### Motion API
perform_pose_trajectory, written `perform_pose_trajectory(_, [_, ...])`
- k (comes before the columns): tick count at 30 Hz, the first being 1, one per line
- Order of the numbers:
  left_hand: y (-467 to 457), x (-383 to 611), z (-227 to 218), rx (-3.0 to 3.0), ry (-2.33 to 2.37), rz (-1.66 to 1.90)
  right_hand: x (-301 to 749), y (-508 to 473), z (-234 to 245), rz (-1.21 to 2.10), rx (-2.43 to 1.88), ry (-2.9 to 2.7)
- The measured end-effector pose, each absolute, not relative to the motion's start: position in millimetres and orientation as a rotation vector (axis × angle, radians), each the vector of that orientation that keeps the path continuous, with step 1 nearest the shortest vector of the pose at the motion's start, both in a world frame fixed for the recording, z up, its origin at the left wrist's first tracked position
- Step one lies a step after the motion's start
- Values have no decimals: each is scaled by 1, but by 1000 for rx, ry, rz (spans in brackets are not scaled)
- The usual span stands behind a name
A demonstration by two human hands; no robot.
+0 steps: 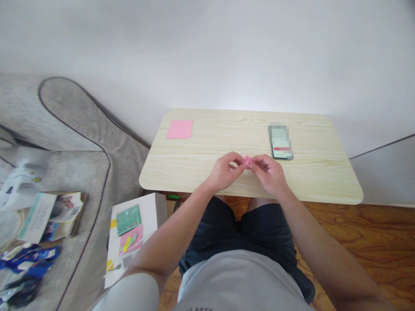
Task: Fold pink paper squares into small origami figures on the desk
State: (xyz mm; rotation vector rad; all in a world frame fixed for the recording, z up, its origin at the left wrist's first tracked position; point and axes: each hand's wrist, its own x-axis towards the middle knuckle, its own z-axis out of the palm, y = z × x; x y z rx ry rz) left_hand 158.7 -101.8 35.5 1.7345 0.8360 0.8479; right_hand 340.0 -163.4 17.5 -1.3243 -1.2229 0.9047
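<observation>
Over the near middle of a light wooden table (201, 172), my left hand (225, 171) and my right hand (267, 171) meet. Both pinch a small folded piece of pink paper (247, 160) between their fingertips. Only a bit of the paper shows; the fingers hide the rest. A flat pink paper square (180, 129) lies at the far left of the table. A phone (280, 142) lies at the far right, just beyond my right hand.
A grey sofa (74, 142) stands to the left with a box (48, 215) and blue items (29, 259) on it. A white box (136, 233) with coloured papers sits beside my left knee. The floor (372, 233) is wood. A white wall rises behind the table.
</observation>
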Motion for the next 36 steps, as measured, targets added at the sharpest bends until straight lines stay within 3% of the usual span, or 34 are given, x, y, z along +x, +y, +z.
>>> perform_pose_trajectory(19, [-103,165,22,1506,834,897,336,-161,16,1046,-1273,-1159])
perform_pose_trajectory(36, [-104,167,13,1593,878,910,336,-162,14,841,-1496,-1314])
